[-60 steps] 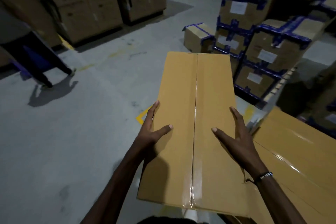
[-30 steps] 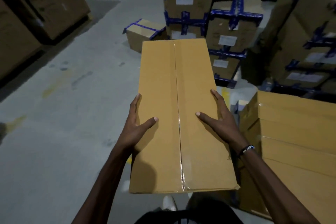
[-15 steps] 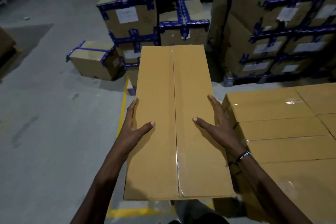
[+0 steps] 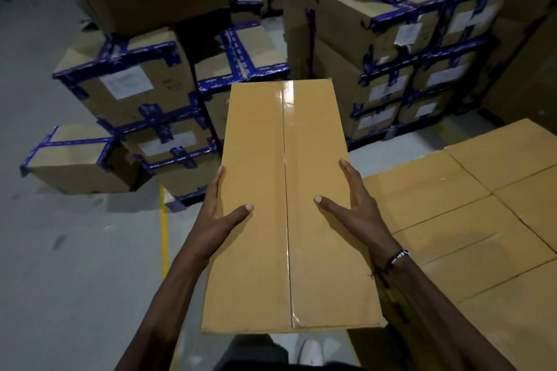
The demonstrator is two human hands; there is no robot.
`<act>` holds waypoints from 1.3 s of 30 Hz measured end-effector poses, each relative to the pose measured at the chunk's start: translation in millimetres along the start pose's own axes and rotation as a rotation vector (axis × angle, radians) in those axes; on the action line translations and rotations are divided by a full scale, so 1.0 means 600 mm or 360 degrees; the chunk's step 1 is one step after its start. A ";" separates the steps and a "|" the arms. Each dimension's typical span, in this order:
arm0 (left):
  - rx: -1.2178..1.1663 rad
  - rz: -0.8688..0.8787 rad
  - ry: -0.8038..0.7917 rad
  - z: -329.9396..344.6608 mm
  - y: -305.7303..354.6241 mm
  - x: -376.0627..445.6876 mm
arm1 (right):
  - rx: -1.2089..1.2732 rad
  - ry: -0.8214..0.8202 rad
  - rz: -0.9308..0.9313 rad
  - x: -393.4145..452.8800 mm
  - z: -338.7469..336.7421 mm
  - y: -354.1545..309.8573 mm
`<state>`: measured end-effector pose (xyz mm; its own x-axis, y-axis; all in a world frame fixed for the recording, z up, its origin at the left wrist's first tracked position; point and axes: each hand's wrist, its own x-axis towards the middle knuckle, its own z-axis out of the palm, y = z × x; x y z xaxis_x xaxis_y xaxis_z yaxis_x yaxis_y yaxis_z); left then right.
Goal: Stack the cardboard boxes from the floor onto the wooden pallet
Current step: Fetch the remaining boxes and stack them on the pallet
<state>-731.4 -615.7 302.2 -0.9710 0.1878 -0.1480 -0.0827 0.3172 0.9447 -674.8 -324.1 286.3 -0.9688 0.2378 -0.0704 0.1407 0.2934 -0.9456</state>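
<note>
I carry a long plain cardboard box (image 4: 286, 205) level in front of my chest, its taped seam running away from me. My left hand (image 4: 221, 214) presses against its left side with straight fingers and the thumb laid on top. My right hand (image 4: 354, 211), with a beaded band on the wrist, does the same on the right side. To the right and lower lies a flat layer of matching plain boxes (image 4: 470, 220), packed edge to edge. The carried box sits just left of that layer. No wooden pallet shows under it.
Straight ahead stand stacks of boxes bound with blue tape (image 4: 135, 90), and more to the right (image 4: 391, 69). One blue-taped box (image 4: 72, 156) sits alone on the grey floor at left. A yellow floor line (image 4: 164, 229) runs below my left arm. My white shoe (image 4: 310, 352) shows beneath the box.
The view has swung to the right: the blue-taped stacks now fill the space ahead and the layer of plain boxes has come further into view. My hands keep the same hold on the box.
</note>
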 end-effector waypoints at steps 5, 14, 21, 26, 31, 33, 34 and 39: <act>-0.0042 0.0066 -0.0213 0.020 0.012 0.155 | -0.0010 0.0184 0.0082 0.088 -0.020 0.006; 0.0033 0.0199 -0.0647 0.059 0.044 0.459 | 0.0039 0.0601 0.0239 0.263 -0.016 0.019; 0.0093 0.0321 -0.1024 0.082 0.090 0.675 | 0.0116 0.0954 0.0370 0.366 0.016 -0.005; 0.0103 0.0331 -0.1290 0.126 0.123 0.763 | 0.0147 0.1238 0.0446 0.394 0.021 -0.022; 0.0123 0.0342 -0.1492 0.198 0.142 0.806 | 0.0052 0.1411 0.0513 0.384 -0.002 -0.007; 0.0175 0.0321 -0.1569 0.230 0.148 0.814 | 0.0032 0.1491 0.0592 0.377 -0.012 -0.001; 0.0173 0.0315 -0.1603 0.244 0.152 0.815 | 0.0025 0.1515 0.0621 0.373 -0.017 0.001; 0.0086 0.0387 -0.1818 0.334 0.155 0.812 | 0.0045 0.1654 0.0698 0.347 -0.057 0.026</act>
<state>-1167.1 -308.4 259.4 -0.1914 0.9671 -0.1678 0.1143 0.1917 0.9748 -867.1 -238.3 267.6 -0.1952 0.9743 -0.1122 0.4096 -0.0230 -0.9120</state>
